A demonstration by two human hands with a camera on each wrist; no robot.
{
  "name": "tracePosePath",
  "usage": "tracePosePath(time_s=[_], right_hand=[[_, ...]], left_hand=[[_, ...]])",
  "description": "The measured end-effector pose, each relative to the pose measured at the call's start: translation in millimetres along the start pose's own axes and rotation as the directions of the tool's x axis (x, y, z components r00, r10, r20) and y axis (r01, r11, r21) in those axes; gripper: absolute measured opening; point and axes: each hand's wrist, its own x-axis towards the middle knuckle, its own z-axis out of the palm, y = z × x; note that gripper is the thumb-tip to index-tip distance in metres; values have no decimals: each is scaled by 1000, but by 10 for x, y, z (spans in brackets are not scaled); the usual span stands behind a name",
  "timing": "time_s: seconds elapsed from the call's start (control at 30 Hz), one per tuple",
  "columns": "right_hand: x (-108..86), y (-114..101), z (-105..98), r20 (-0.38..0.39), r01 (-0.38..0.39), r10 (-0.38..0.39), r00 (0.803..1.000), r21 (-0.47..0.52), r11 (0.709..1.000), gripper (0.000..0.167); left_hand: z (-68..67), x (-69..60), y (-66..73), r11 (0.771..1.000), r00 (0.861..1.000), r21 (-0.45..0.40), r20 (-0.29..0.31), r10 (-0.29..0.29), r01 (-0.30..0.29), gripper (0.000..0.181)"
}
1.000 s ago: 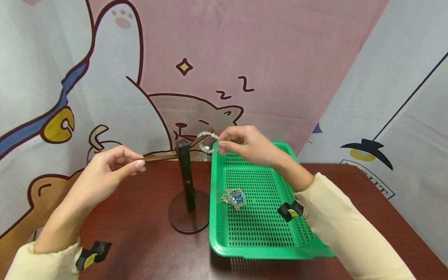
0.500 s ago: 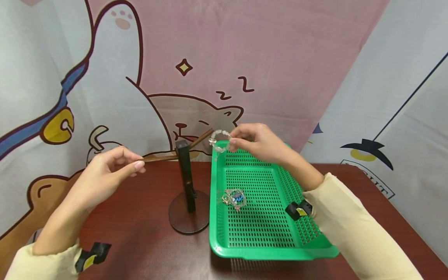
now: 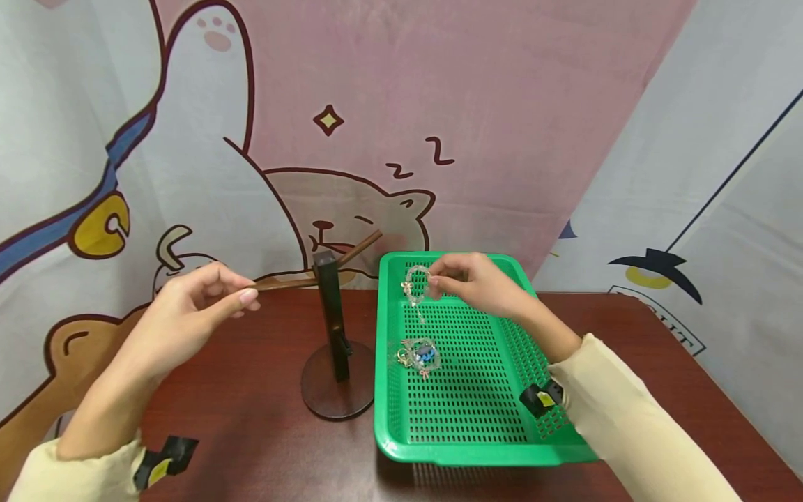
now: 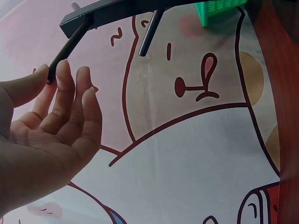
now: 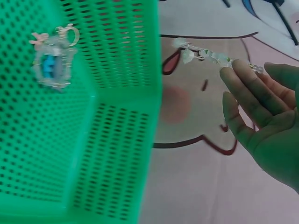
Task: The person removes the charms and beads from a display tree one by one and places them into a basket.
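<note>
In the head view my left hand pinches the near end of a thin wooden rod between thumb and forefinger. That rod juts from the dark upright of a wooden stand with a round base; a second rod points away to the far right, bare. My right hand pinches a clear beaded bracelet by its right side. The bracelet, with a small bow charm and a dangling tail, hangs over the far left part of the green basket. The right wrist view shows the bracelet edge-on at my fingertips.
Within the basket lies a small pile of beaded jewellery with blue, pink and gold pieces. Stand and basket are side by side on a dark red-brown table. A cartoon-printed cloth hangs close behind.
My right hand has drawn the bracelet off the tip of the far rod, rightward, then down over the basket. My left hand keeps its pinch on the near rod.
</note>
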Motion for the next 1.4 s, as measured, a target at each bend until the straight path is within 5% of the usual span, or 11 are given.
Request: tracePosePath(time_s=[0.53,1.0,1.4], right_hand=[[-173,529,304,143,-82,83,986,-9,997,12],[-214,569,324,146,-146,147,978,-14,989,11],[-142,372,5,79,-138,142,987,-57,989,14]], left_hand=[[22,0,-4,1000,1000,2,-9,15,-15,12],[25,-2,-6,1000,1000,-4,-7,30,-30,10],[25,-5,-21,998,998,-27,-8,61,-61,8]])
